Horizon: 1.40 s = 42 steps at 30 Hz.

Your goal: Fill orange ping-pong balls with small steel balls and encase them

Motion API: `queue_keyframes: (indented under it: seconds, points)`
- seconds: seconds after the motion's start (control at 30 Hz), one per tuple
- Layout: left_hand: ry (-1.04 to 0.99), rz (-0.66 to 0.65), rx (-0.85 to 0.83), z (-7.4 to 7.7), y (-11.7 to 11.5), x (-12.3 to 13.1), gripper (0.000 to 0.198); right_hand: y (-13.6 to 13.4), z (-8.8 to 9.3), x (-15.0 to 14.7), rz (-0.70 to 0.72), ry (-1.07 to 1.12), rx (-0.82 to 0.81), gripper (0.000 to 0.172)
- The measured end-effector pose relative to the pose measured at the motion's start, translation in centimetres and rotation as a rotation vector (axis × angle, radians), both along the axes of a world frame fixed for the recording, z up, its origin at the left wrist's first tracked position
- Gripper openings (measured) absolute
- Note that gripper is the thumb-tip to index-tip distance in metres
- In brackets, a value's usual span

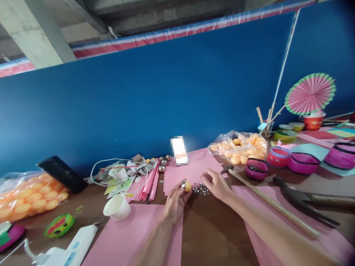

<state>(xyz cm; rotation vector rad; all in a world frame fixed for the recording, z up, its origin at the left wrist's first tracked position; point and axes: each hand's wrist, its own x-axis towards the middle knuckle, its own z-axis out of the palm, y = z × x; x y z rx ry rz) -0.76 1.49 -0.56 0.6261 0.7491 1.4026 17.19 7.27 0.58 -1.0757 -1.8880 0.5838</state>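
Note:
My left hand (175,199) is closed around a small yellow-orange ball (188,186), which has shiny silver pieces (183,184) covering part of its side. Just right of it, a small heap of shiny metal studs (201,189) lies on the brown table. Over the right edge of that heap is my right hand (215,183), its thumb and fingers curled toward each other. Anything between those fingertips is too small to make out. Several silver-covered balls (162,168) sit farther back, left of a phone-like bright screen (179,150) standing on pink paper (198,166).
Bags of orange balls lie at left (33,194) and right (240,149). A white paper cup (117,207) and a white power strip (80,244) are at left. Two hammers (273,203), (307,199) and a pink-purple bowl (256,170) lie right. A blue partition (155,92) stands behind.

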Motion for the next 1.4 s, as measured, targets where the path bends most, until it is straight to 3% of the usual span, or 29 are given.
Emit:
queue_keyframes:
  seconds: [0.37,0.7,0.93,1.07,1.4]
  points:
    - [0.043,0.002,0.010,0.1,0.0,0.3,0.042,-2.0,1.4,-1.1,0.190,0.253,-0.136,0.011]
    - [0.108,-0.037,0.040,0.6,-0.3,0.5,0.045,-2.0,0.8,-1.5,0.330,0.426,-0.392,0.020]
    - [0.125,-0.011,0.053,0.7,-0.4,0.6,0.027,-2.2,0.7,-1.5,0.326,0.402,-0.365,0.016]
    - [0.132,-0.008,0.062,0.4,-0.3,0.6,0.028,-2.3,0.7,-1.6,0.330,0.376,-0.284,0.011]
    - [0.155,-0.020,0.073,0.4,-0.4,0.8,0.030,-2.1,0.2,-1.7,0.305,0.362,-0.364,0.016]
